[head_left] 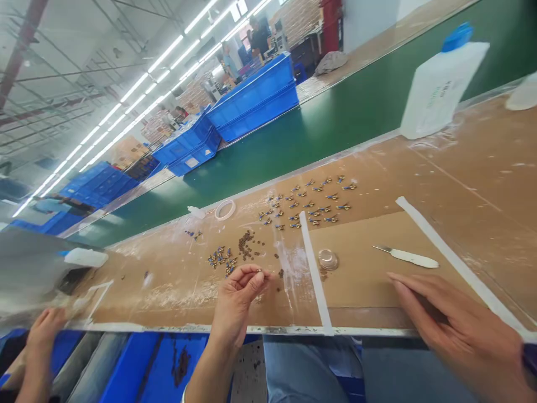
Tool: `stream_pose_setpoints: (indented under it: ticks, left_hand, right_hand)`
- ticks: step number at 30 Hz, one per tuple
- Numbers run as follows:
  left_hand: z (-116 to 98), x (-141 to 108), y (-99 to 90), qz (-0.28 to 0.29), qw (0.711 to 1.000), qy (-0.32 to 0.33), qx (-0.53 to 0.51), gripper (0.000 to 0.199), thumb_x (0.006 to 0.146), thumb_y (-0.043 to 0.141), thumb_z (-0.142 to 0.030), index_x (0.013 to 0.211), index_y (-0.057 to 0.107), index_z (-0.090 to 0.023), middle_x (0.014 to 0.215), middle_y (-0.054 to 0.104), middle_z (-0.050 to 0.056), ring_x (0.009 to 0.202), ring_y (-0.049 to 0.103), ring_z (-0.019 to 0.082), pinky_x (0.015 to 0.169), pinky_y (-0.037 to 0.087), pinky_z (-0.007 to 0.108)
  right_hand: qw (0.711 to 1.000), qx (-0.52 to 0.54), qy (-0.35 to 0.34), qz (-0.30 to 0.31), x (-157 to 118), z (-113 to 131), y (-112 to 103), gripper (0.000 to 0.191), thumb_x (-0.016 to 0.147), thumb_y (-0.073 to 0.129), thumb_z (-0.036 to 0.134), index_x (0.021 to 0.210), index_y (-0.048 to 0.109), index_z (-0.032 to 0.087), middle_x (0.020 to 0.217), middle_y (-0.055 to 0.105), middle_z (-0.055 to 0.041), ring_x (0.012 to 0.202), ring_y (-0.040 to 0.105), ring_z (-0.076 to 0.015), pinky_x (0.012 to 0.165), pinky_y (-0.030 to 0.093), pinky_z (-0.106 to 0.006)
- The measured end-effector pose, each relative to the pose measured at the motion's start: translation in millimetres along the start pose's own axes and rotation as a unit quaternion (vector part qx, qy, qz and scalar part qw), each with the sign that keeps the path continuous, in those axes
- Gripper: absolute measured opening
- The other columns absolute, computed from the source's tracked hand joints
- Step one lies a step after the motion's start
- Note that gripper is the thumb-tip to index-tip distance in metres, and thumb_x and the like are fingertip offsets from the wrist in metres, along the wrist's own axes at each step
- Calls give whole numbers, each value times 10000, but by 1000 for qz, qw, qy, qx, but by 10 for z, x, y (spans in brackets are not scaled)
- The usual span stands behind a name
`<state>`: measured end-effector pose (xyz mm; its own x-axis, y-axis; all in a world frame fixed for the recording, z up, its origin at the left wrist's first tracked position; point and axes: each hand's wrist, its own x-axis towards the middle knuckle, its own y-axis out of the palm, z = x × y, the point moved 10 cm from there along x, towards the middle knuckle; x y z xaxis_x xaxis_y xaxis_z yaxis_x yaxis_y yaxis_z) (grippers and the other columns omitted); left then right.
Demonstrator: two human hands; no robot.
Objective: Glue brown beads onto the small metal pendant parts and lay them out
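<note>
My left hand (241, 294) is over the near part of the brown work surface, thumb and forefinger pinched on a tiny piece too small to make out. Close to it lie a scatter of small brown discs (245, 244) and a cluster of small blue-and-gold parts (221, 257). My right hand (465, 327) hovers by the front edge with its fingers stretched out, holding nothing. Beyond its fingertips lies a white-handled tool (413, 258) with a thin metal tip. A small clear round dish (328, 259) sits between my hands.
Several more blue-and-gold parts (331, 196) lie in loose rows. A white tape roll (225, 209) and a white bottle with blue cap (444, 89) stand along the green belt (335, 120). Blue crates (255, 101) line its far side. Another person's hand (47, 327) is at left.
</note>
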<state>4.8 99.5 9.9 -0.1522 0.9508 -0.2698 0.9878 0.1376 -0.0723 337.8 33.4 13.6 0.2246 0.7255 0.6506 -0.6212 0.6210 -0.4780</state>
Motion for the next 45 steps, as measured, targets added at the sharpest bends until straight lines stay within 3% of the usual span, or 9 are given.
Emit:
stream_pose_setpoints:
  ticks: [3, 6, 12, 17, 25, 36, 41, 45]
  left_hand:
    - [-77, 47, 235, 1, 1000, 22, -13, 263, 665, 863, -315, 796, 690, -166, 862, 783, 55, 797, 715, 133, 782, 566, 231]
    - [-114, 96, 387, -1, 999, 41, -24, 299, 622, 885, -308, 839, 732, -171, 843, 781, 46, 707, 696, 112, 681, 569, 201]
    - [-132, 121, 565, -10, 998, 58, -8, 226, 593, 895, -284, 757, 781, -180, 820, 779, 24, 685, 713, 114, 701, 588, 196]
    - [-227, 104, 612, -18, 990, 99, 102, 209, 615, 876, -270, 798, 800, -203, 813, 784, 25, 756, 736, 149, 745, 593, 214]
    - [-375, 156, 727, 17, 963, 143, 229, 191, 697, 816, -330, 837, 773, -209, 842, 789, 46, 821, 759, 220, 785, 613, 307]
    - [-442, 234, 578, -14, 946, 154, 286, 244, 786, 727, -409, 923, 729, -207, 762, 776, 23, 770, 757, 199, 785, 605, 313]
    - [-420, 244, 687, 33, 946, 166, 276, 175, 741, 775, -339, 859, 765, -210, 688, 735, -1, 671, 699, 151, 691, 584, 254]
    - [-442, 213, 781, 59, 937, 190, 288, 147, 749, 776, -316, 865, 784, -226, 800, 744, 12, 721, 694, 156, 694, 576, 257]
  right_hand:
    - [998, 6, -57, -12, 9, 125, -22, 143, 918, 578, 219, 1031, 666, 220, 901, 720, 5, 813, 694, -118, 815, 546, -232]
    - [997, 31, -58, -28, 11, 125, -45, 181, 887, 601, 137, 1046, 648, 210, 884, 707, 2, 808, 680, -112, 793, 541, -228]
    - [997, 37, -52, -36, 41, 120, -54, 216, 865, 603, 84, 1047, 636, 196, 884, 704, -6, 813, 676, -112, 792, 551, -232]
    - [997, 53, -43, -38, 54, 111, -62, 237, 863, 601, 62, 1060, 620, 191, 864, 686, -15, 788, 661, -105, 751, 547, -222]
    - [996, 67, -30, -44, 84, 100, -111, 244, 869, 589, 67, 1067, 625, 205, 856, 691, -10, 774, 660, -98, 732, 551, -210]
    - [997, 66, -30, -35, 79, 85, -108, 242, 865, 610, 66, 1075, 618, 187, 890, 693, -22, 816, 657, -97, 789, 543, -215]
    - [997, 61, -34, -34, 100, 97, -120, 205, 867, 606, 64, 1043, 627, 166, 869, 694, -25, 803, 654, -91, 788, 533, -199]
    - [997, 63, -31, -34, 104, 93, -108, 215, 869, 601, 62, 1049, 622, 179, 867, 693, -20, 798, 653, -95, 777, 539, -208]
